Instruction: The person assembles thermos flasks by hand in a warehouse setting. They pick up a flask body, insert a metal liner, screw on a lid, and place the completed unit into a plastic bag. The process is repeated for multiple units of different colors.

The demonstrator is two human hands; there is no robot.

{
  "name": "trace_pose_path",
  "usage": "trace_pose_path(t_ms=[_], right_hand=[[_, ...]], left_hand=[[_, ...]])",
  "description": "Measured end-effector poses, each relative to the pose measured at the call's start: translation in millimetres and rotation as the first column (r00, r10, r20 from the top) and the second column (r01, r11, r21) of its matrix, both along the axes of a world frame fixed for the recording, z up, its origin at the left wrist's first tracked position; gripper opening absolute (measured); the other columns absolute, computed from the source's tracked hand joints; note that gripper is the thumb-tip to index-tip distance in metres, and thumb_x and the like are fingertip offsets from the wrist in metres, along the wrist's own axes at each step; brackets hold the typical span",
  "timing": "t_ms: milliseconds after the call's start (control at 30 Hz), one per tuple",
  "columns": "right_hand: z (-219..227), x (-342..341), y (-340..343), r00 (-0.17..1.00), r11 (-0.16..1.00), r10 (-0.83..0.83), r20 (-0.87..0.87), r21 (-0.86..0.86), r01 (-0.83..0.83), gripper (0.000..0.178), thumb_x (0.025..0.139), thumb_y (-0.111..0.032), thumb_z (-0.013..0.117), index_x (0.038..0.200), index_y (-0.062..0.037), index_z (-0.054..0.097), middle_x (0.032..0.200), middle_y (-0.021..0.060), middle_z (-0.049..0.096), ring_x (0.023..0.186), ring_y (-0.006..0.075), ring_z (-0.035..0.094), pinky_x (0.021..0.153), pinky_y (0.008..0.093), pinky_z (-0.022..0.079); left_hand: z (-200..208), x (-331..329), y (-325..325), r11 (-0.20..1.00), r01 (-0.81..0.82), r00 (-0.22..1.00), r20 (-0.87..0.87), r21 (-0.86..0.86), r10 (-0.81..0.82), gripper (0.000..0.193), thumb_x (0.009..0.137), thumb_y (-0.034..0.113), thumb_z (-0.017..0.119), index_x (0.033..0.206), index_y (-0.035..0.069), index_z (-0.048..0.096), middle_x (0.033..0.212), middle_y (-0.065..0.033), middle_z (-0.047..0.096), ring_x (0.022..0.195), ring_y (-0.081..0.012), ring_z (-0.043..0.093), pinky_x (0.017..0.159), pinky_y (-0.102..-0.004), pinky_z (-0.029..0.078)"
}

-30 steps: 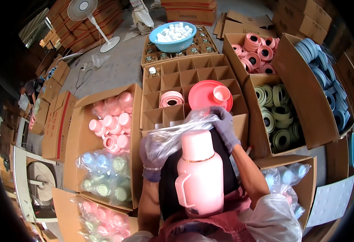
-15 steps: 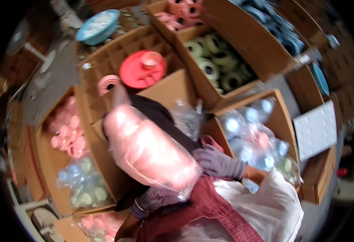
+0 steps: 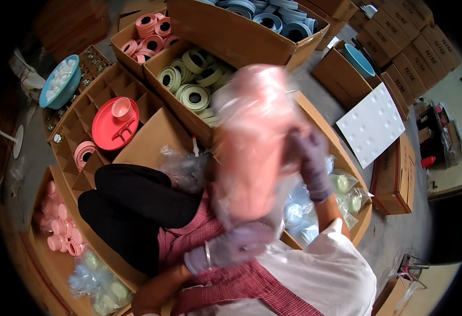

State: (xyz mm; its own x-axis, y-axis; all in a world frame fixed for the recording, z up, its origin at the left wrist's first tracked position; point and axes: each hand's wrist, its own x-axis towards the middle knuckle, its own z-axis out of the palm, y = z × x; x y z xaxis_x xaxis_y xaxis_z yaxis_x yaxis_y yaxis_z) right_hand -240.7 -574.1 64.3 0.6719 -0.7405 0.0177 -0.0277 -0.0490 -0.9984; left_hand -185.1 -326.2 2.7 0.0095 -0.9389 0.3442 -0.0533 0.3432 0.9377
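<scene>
A large pink plastic container [image 3: 252, 152], wrapped in a clear plastic bag, stands upright but motion-blurred before my chest. My right hand [image 3: 312, 163], in a lilac-grey glove, grips its right side, fingers bent over the bag. At its lower end my left hand [image 3: 236, 245], gloved alike and wearing a bangle, closes on the bag; its fingertips are smeared. Crumpled clear bags [image 3: 186, 168] lie by my knees. Just beyond my right wrist, a carton [image 3: 365, 218] holds bagged blue and green pieces.
Ahead stand cartons of pink rings [image 3: 149, 34], pale green rings [image 3: 191, 87] and blue rings [image 3: 270, 20]. A red tray [image 3: 104, 124] with a pink cup rests on a divided carton. Pink parts [image 3: 62, 226] fill a left-hand box. A white dimpled sheet [image 3: 372, 125] leans at right.
The bagged pink container has swung from lying slanted across my lap to upright, further right. My right hand has risen along its side. My view has turned to the right.
</scene>
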Motion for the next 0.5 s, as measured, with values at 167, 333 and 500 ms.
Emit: trace_pose_path(t_ms=[167, 333, 500], right_hand=[[-55, -35, -102, 0.909, 0.790, -0.407, 0.091, -0.464, 0.400, 0.012, 0.091, -0.010, 0.066, 0.088, -0.0006, 0.058, 0.074, -0.0060, 0.050, 0.067, 0.0028, 0.042, 0.057, 0.0212, 0.038], [-197, -70, -165, 0.839, 0.807, -0.526, 0.136, -0.232, 0.544, 0.029, 0.086, -0.003, 0.063, 0.114, -0.0008, 0.061, 0.080, -0.0046, 0.055, 0.068, 0.0058, 0.050, 0.062, 0.0215, 0.045], [-262, -71, -149, 0.779, 0.857, -0.515, -0.358, -0.246, 0.453, 0.032, 0.081, -0.017, 0.067, 0.108, 0.0006, 0.067, 0.079, 0.0029, 0.064, 0.071, 0.0121, 0.056, 0.062, 0.0323, 0.047]], left_hand=[[-26, 55, 24, 0.869, -0.097, 0.977, -0.119, 0.486, 0.176, 0.029, 0.094, 0.008, 0.057, 0.121, -0.003, 0.061, 0.116, -0.0127, 0.065, 0.107, -0.0196, 0.061, 0.095, -0.0292, 0.046], [-22, 90, 38, 0.782, -0.136, 0.940, -0.170, 0.608, 0.295, 0.030, 0.095, 0.009, 0.054, 0.122, -0.005, 0.061, 0.117, -0.0107, 0.065, 0.110, -0.0159, 0.059, 0.097, -0.0283, 0.044], [-22, 108, 45, 0.796, -0.289, 0.920, -0.076, 0.532, 0.385, 0.028, 0.096, 0.007, 0.051, 0.120, -0.005, 0.060, 0.115, -0.0110, 0.066, 0.106, -0.0159, 0.061, 0.096, -0.0276, 0.045]])
